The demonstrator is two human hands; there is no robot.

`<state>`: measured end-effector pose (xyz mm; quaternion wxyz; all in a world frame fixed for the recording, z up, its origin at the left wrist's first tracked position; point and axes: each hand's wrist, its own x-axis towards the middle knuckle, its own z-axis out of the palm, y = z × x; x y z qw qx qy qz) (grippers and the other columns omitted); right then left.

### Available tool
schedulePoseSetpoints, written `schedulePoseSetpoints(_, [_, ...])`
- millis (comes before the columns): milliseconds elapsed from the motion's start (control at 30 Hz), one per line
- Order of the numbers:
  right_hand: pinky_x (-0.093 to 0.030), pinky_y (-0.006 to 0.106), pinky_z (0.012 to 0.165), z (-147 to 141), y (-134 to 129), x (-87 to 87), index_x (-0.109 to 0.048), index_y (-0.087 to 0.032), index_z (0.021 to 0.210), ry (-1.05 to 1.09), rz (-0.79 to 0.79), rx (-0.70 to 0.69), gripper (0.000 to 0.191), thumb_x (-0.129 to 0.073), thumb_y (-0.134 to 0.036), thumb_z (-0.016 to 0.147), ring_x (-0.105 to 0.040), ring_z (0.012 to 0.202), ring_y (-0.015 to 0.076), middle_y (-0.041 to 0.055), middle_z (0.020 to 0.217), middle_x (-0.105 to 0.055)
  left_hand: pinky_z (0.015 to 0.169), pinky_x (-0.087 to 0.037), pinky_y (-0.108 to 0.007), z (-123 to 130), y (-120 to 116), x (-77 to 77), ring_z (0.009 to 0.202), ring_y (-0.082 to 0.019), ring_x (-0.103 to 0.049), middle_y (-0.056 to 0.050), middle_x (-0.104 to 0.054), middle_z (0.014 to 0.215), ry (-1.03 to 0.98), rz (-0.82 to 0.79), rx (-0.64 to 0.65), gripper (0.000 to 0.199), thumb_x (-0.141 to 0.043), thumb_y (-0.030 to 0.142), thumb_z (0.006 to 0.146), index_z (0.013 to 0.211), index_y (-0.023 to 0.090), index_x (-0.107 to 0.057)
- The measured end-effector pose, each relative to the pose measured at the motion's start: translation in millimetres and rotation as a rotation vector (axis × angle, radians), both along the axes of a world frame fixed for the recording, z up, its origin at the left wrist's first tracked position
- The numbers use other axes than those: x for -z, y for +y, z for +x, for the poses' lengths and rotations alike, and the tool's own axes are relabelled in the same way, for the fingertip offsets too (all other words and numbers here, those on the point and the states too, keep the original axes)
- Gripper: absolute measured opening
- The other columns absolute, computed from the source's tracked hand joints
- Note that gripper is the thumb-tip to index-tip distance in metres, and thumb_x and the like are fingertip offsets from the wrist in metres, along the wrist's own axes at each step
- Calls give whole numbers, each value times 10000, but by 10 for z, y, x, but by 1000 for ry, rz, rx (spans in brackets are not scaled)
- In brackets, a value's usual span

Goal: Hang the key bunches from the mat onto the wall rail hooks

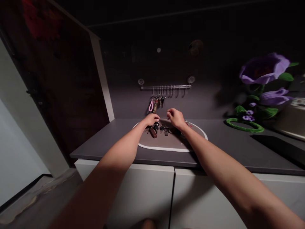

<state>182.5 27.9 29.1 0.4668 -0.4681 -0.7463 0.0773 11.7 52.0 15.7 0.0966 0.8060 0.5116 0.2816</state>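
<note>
My left hand (152,119) is closed, with fingertips drawn together just above a bunch of dark keys (156,127). Whether it grips them cannot be made out. Below it lies a brown key fob (152,133) on a white-rimmed oval mat (166,143). A second bunch of keys (162,128) with a small grey tag (166,133) rests between the hands. My right hand (175,118) is curled in a pinch over the mat's back part; anything in its fingers is too small to see. Behind it, a small red item (189,124) lies partly hidden.
A clear rail (166,86) with several hooks is fixed to the dark wall. Keys, a pink loop (151,105) and a patterned strap (155,105) hang at its left part. Purple flowers (264,73) and a beige lampshade-like object (292,117) stand at right on the grey counter (221,149).
</note>
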Motion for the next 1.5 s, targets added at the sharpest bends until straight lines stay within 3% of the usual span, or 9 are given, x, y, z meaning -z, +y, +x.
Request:
schedulePoseSetpoints(267, [-413,214,673,-26,41,66,-610,-151,927,-146,-28,8,193,-462,-213,820,-593,643,115,50,750,-672,796,-418,-241,-51,51,79,819,-152,-585,-52,-681,874,68,6,41,200,-520,171,743,856,132,-681])
schedulePoseSetpoints(433, [-400,203,654,-36,13,63,-620,-159,880,-209,-55,22,181,-461,-214,815,-587,668,120,53,774,-676,742,-418,-240,-62,24,101,734,-139,-565,-42,-665,777,47,48,-15,149,-553,184,720,780,123,-676])
schedulePoseSetpoints(733, [-383,209,667,-54,-21,38,-631,-161,894,-325,-40,38,195,-459,-212,816,-587,728,139,64,810,-678,708,-413,-242,-92,-73,17,696,-125,-545,-31,-643,741,-96,42,-84,116,-575,182,709,749,114,-659])
schedulePoseSetpoints(1100, [-383,216,656,-75,-28,41,-649,-161,877,-343,-24,22,190,-477,-207,814,-589,726,151,77,799,-677,669,-464,-260,-27,-162,-78,528,-62,-503,3,-579,594,-637,-228,-90,51,-602,140,724,690,103,-599])
schedulePoseSetpoints(1300, [-385,216,670,-75,-44,32,-650,-158,890,-357,-21,21,198,-473,-208,816,-590,735,154,80,801,-676,675,-495,-249,15,-266,-181,562,-55,-537,-1,-583,633,-849,-337,-110,49,-581,112,746,697,110,-577])
schedulePoseSetpoints(1500, [-397,237,733,-81,-71,12,-638,-160,931,-287,23,-3,206,-485,-218,806,-586,817,160,79,915,-666,762,-511,-303,38,-293,-226,596,-62,-553,-11,-589,652,-1046,-411,-28,74,-532,78,775,724,109,-576])
